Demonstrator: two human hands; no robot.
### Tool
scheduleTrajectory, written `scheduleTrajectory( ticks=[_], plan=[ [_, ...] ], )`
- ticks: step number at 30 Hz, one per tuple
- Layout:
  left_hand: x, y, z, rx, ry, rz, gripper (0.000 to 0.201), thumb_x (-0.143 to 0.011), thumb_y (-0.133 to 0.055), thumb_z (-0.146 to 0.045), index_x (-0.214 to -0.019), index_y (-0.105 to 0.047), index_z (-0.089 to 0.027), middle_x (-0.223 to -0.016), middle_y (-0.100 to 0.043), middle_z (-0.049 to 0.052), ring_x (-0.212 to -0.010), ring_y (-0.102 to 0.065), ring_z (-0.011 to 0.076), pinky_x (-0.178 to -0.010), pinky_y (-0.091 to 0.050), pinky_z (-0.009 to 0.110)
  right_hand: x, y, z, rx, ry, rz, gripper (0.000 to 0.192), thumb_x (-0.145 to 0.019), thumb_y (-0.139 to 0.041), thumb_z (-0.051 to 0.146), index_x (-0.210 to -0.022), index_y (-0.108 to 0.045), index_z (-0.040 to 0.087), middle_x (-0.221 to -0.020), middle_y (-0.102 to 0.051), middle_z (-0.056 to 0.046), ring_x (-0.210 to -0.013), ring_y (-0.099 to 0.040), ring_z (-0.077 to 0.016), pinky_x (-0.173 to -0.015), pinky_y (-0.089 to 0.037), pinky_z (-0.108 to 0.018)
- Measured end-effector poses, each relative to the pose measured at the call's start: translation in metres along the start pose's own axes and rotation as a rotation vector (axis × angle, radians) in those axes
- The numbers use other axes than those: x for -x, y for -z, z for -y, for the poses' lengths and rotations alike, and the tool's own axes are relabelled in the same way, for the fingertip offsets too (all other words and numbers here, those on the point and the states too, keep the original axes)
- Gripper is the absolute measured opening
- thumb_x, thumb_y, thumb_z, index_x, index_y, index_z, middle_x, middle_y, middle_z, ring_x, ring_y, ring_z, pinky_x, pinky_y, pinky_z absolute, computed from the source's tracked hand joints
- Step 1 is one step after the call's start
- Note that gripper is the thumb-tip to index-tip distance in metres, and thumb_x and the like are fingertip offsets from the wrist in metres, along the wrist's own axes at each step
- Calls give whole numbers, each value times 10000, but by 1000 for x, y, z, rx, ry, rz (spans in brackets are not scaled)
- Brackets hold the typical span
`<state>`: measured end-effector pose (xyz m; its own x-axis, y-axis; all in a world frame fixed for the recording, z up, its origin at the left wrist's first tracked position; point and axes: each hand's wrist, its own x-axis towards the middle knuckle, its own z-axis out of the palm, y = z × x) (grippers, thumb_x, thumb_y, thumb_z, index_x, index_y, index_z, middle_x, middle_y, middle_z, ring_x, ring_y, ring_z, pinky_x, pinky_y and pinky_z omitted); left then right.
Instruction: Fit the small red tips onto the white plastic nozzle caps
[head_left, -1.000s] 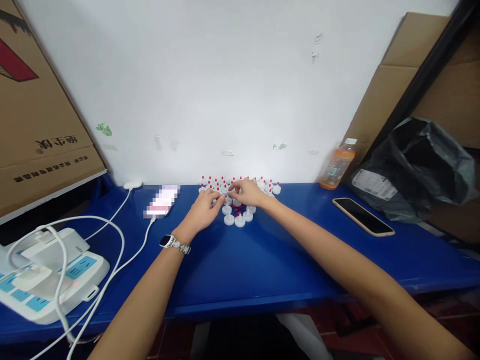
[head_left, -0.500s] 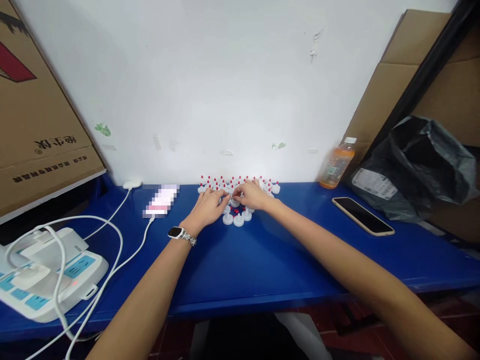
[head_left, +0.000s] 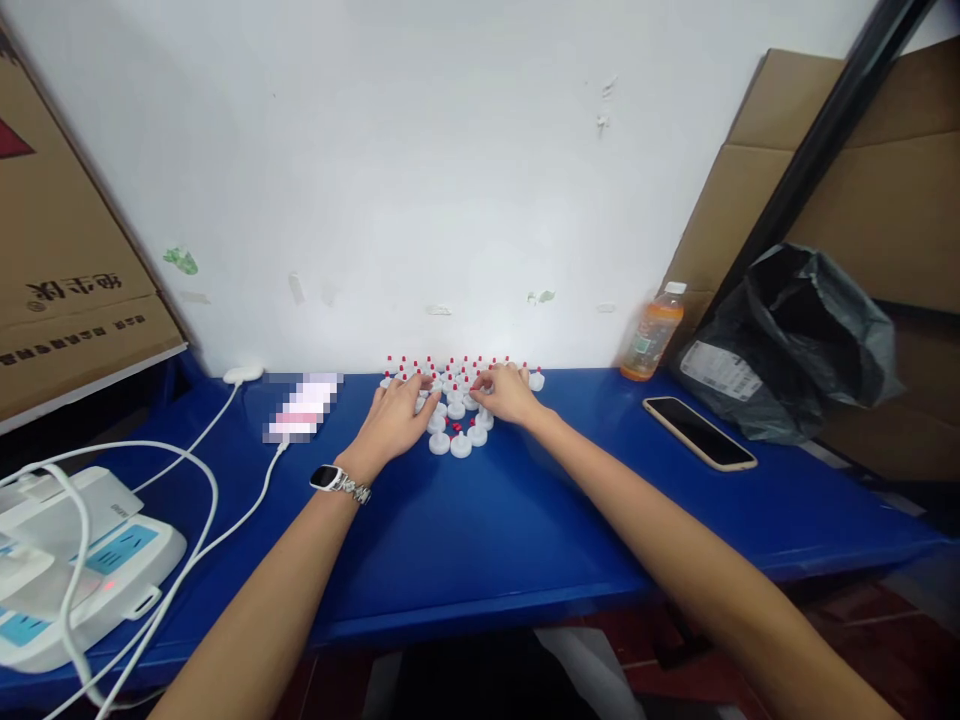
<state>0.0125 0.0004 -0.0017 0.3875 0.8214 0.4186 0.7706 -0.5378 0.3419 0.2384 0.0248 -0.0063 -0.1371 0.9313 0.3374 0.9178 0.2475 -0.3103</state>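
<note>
A cluster of white round nozzle caps (head_left: 460, 447), many with small red tips, stands on the blue table against the wall. My left hand (head_left: 397, 415), with a watch (head_left: 327, 478) on its wrist, lies over the left side of the cluster, thumb and forefinger apart. At the cluster's right side, my right hand (head_left: 511, 394) has its thumb and forefinger close together beside a cap; what lies between them is too small to make out. Loose red tips (head_left: 457, 427) lie among the front caps, whose tops are plain white. Both hands hide some caps.
To the left, a power strip (head_left: 127, 560) with white cables and a blurred-out phone (head_left: 304, 405) lie on the table (head_left: 480, 540). On the right are a phone (head_left: 699, 432), an orange drink bottle (head_left: 654, 332) and a grey plastic bag (head_left: 795, 340). Cardboard boxes flank both sides.
My hands, which met over a middle cap, have moved apart. A front-middle cap between them now shows a red tip. The whole view has shifted slightly.
</note>
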Motion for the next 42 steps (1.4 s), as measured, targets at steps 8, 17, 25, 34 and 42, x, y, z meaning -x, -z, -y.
scheduleTrajectory(
  ticks=[8, 17, 25, 34, 42],
  plan=[
    [-11, 16, -23, 70, -150, -136, 318, -1012, -375, -423, -1087, -600, -212, -1048, -659, 66, -998, -581, 229, -896, -433, 376, 20, 26, 9, -482, 162, -188, 214, -943, -437, 304, -1099, -550, 209, -1022, -649, -62, -860, -611, -183, -759, -449, -310],
    [-23, -4, -47, -117, -324, -21, 311, -1036, -282, -310, -985, -553, -167, -959, -595, 99, -935, -549, 245, -872, -444, 396, 45, 16, 28, -632, 196, -180, 233, -856, -492, 284, -1072, -533, 205, -861, -654, -1, -635, -557, -129, -639, -445, -258],
    [-21, -19, -48, 52, -162, -119, 378, -1036, -224, -319, -857, -534, -199, -832, -601, 73, -839, -571, 226, -790, -450, 362, 48, 25, 34, -428, 308, -272, 247, -896, -453, 201, -1137, -507, 210, -1114, -654, -79, -879, -624, -187, -794, -467, -292],
    [-24, -16, -58, 371, 97, -91, 390, -973, -278, -347, -659, -455, -199, -629, -550, 18, -622, -511, 163, -585, -358, 278, 49, 19, 44, -308, 295, -315, 267, -920, -445, 167, -1152, -575, 195, -1201, -639, -112, -944, -639, -208, -829, -485, -306],
    [-16, -5, -57, 396, 87, -65, 361, -946, -323, -346, -624, -403, -204, -608, -525, -2, -595, -467, 146, -566, -315, 275, 50, 21, 45, -410, 147, -276, 223, -855, -563, 289, -1014, -695, 206, -774, -687, -22, -639, -596, -163, -688, -463, -285]
  ],
)
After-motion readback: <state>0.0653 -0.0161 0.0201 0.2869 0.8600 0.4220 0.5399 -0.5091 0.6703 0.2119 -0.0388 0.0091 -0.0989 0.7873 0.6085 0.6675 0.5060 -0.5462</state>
